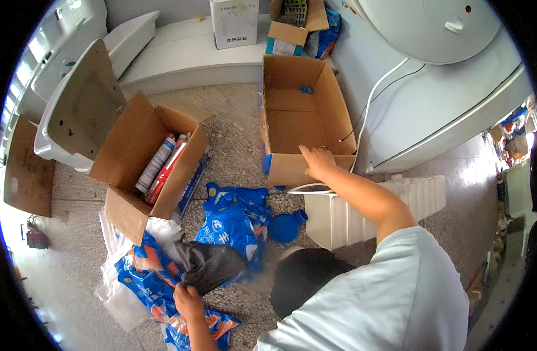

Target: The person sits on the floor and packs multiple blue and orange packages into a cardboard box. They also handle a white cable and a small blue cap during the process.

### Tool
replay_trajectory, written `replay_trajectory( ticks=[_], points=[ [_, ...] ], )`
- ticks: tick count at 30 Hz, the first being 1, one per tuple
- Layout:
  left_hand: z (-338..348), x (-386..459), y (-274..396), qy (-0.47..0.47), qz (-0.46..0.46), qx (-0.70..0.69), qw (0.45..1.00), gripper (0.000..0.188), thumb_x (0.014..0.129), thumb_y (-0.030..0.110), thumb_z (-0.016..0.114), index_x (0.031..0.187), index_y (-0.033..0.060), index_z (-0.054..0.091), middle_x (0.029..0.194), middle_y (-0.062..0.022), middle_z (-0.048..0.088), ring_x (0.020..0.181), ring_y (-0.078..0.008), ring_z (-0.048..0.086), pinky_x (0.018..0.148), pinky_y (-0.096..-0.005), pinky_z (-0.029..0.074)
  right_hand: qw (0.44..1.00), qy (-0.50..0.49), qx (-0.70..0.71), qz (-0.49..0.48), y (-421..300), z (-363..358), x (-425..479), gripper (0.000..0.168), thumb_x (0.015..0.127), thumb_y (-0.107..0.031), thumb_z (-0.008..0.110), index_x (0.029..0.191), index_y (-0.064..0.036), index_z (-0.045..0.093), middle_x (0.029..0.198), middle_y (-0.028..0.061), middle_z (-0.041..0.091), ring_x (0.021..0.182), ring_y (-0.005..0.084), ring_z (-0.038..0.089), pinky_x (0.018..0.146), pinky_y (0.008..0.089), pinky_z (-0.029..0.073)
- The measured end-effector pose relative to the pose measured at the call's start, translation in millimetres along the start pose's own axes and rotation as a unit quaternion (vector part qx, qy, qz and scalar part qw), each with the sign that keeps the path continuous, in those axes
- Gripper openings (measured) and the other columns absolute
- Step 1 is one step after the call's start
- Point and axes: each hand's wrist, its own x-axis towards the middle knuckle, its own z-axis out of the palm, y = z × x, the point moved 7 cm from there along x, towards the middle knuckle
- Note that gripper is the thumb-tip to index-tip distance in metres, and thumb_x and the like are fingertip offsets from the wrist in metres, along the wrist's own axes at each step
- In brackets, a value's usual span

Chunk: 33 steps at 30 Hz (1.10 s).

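My left hand point(189, 300) grips the edge of a crumpled black bag point(209, 265), with blue and orange plastic packaging point(147, 285) lying beneath and beside it. My right hand point(318, 162) reaches over the near wall of an open cardboard box point(290, 171); its fingers look apart and hold nothing that I can see. Small blue pieces point(306, 90) lie at that box's far end. To the left, another open cardboard box point(123, 145) holds several tubes point(156, 164), some red and some white. Between the boxes, a blue printed plastic bag point(226, 219) lies crumpled beside a round blue object point(286, 226).
A stack of off-white plastic containers point(373, 215) lies by my right arm. White ceramic basins point(84, 101) stand at the left. Farther back, a white carton point(235, 22) sits on a low white ledge. A white cable point(371, 101) hangs beside the right box.
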Motion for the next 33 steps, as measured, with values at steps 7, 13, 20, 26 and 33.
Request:
replay_trajectory(
  ticks=[7,13,20,26,33],
  points=[
    [-27.9,-9.5,-67.4,0.008,-0.105,-0.093,0.99,0.043,0.084,0.028,0.059,0.117,0.0028,0.047,0.139,-0.028,0.023,0.129,-0.0427,0.024,0.102,-0.0459,0.025,0.982,0.121,0.142,-0.031,-10.1,-83.3,12.9,0.045,0.058,-0.017,0.077,0.095,-0.005,0.054,0.089,0.0182,0.062,0.087,0.0338,0.06,0.073,0.0423,0.046],
    [-43.2,-18.9,-44.4,0.031,-0.05,-0.146,0.987,0.046,0.08,0.023,0.064,0.118,0.0044,0.046,0.138,-0.0289,0.025,0.127,-0.0426,0.026,0.101,-0.0466,0.027,0.941,0.164,0.291,-0.058,-45.1,-185.7,-24.1,0.045,0.057,-0.014,0.079,0.093,-0.001,0.054,0.084,0.0182,0.061,0.081,0.0331,0.06,0.069,0.0386,0.045],
    [-83.3,-23.8,-20.8,0.083,-0.021,-0.372,0.924,0.038,0.084,0.019,0.061,0.114,-0.0005,0.05,0.111,-0.0134,0.055,0.104,-0.0213,0.05,0.091,-0.0316,0.038,0.913,0.157,0.315,-0.208,-177.1,-258.1,-127.4,0.039,0.059,-0.015,0.077,0.089,-0.001,0.056,0.081,0.0186,0.059,0.08,0.0348,0.057,0.069,0.0398,0.044],
    [-134.6,-42.4,-2.8,-0.029,-0.059,-0.6,0.797,0.042,0.09,0.029,0.051,0.125,0.0056,0.045,0.113,-0.0066,0.054,0.095,-0.0166,0.051,0.076,-0.0307,0.044,0.86,0.18,0.249,-0.407,-271.4,-264.2,-197.9,0.034,0.058,-0.018,0.077,0.084,-0.005,0.059,0.075,0.0129,0.057,0.075,0.0328,0.056,0.066,0.04,0.043],
    [-192.1,-131.7,-101.6,0.085,0.061,-0.739,0.665,0.063,0.088,0.049,0.047,0.134,0.0091,0.034,0.132,-0.0125,0.043,0.118,-0.0259,0.045,0.094,-0.0465,0.039,0.736,0.098,0.28,-0.608,-401.9,-262.2,-265.7,0.037,0.059,-0.022,0.077,0.088,-0.006,0.06,0.078,0.0123,0.058,0.076,0.0326,0.056,0.066,0.0414,0.043]
  ],
)
